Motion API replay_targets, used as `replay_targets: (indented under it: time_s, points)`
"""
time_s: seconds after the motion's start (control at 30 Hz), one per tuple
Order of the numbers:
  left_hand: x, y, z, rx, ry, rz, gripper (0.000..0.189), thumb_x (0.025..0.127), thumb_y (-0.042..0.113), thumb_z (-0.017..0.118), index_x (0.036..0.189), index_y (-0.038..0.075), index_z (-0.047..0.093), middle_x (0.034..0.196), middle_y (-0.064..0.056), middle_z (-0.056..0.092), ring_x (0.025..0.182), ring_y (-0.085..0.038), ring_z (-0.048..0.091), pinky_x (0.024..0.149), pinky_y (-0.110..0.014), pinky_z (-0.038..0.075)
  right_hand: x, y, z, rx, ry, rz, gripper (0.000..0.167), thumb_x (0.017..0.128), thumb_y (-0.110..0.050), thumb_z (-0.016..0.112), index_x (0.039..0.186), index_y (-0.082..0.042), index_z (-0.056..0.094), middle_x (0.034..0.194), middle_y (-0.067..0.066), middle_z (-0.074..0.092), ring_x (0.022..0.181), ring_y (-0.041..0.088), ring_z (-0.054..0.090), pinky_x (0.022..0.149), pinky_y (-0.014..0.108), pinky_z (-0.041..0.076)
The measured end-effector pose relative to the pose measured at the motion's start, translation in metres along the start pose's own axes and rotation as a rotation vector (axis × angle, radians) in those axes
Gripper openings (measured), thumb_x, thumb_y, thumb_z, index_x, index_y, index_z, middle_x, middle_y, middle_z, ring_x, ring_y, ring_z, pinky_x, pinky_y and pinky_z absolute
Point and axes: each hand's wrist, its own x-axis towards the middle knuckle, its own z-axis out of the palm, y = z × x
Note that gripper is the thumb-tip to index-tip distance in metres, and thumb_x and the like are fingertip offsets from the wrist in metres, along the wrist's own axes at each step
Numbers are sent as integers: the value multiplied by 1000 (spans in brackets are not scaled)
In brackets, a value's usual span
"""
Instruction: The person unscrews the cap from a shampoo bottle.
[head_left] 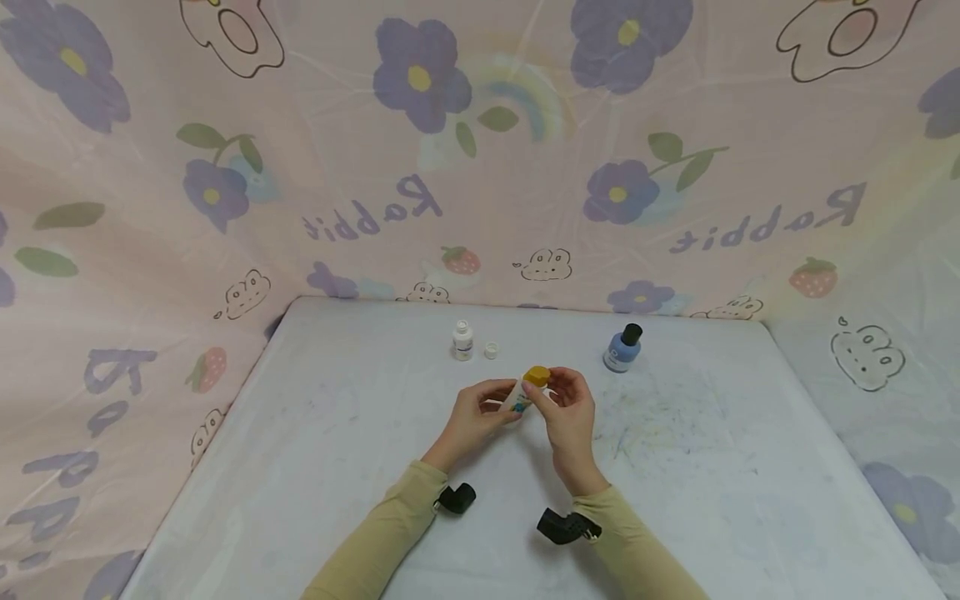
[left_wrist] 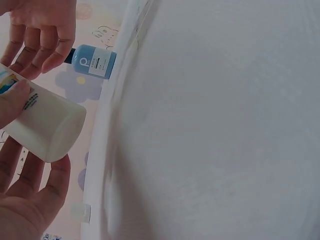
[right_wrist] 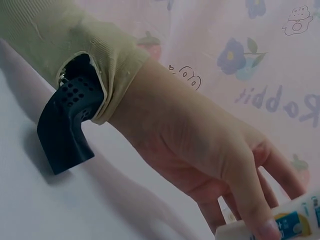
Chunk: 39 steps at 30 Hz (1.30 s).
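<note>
A white bottle (head_left: pixel 514 400) with a coloured label and a yellow cap (head_left: pixel 537 375) is held tilted over the middle of the table. My left hand (head_left: pixel 474 415) grips its body, thumb on the near side and fingers behind; the left wrist view shows the bottle's base (left_wrist: pixel 70 131) between them. At the capped end, my right hand (head_left: pixel 570 412) has its thumb against the cap's lower edge and its fingers bent behind, partly hidden. In the right wrist view, the left hand (right_wrist: pixel 200 140) appears again with its thumb pressing the bottle (right_wrist: pixel 295 222) beside the label.
Further back stand a small white bottle (head_left: pixel 463 343) without a cap and, beside it, a small white cap (head_left: pixel 491 351). A blue bottle (head_left: pixel 622 352) with a black cap stands back right. Printed fabric (head_left: pixel 525 167) encloses the white table (head_left: pixel 720 508) at the back and sides.
</note>
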Motion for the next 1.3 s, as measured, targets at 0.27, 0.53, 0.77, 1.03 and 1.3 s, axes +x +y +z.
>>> replay_targets:
  time_s: [0.27, 0.53, 0.77, 1.03, 1.3]
  points:
    - [0, 0, 2, 11, -2, 3, 45, 79, 7, 79, 121, 12, 66, 114, 0, 66, 101, -15, 62, 84, -32, 53, 0, -1, 2, -44, 41, -3, 47, 76, -13, 83, 112, 0, 55, 104, 10, 58, 97, 21, 52, 84, 33, 38]
    - [0, 0, 5, 9, 11, 3, 46, 77, 3, 79, 121, 7, 66, 113, -6, 67, 100, -21, 63, 83, -37, 54, 3, -1, 1, -57, 52, 32, 49, 76, -9, 82, 111, 4, 50, 103, 11, 56, 96, 20, 50, 83, 32, 35]
    - [-1, -1, 6, 22, 19, 23, 46, 77, 3, 79, 122, 5, 65, 113, -10, 67, 99, -25, 64, 82, -41, 54, 3, -3, 0, -95, 47, 60, 44, 77, -10, 81, 108, 4, 53, 106, 10, 57, 96, 20, 50, 79, 27, 41]
    - [-3, 0, 6, 38, -2, -14, 46, 78, 5, 78, 123, 10, 66, 111, -3, 68, 97, -17, 64, 84, -32, 53, 3, -3, -3, -137, 44, 62, 45, 76, -15, 83, 104, 3, 52, 105, 13, 56, 95, 23, 50, 79, 28, 40]
    - [-7, 31, 4, 45, -28, -1, 45, 79, -3, 75, 122, 1, 64, 112, -12, 67, 98, -27, 64, 84, -40, 53, 5, -1, -8, -141, 17, 90, 42, 77, -10, 81, 104, 3, 51, 105, 11, 54, 95, 20, 49, 73, 19, 45]
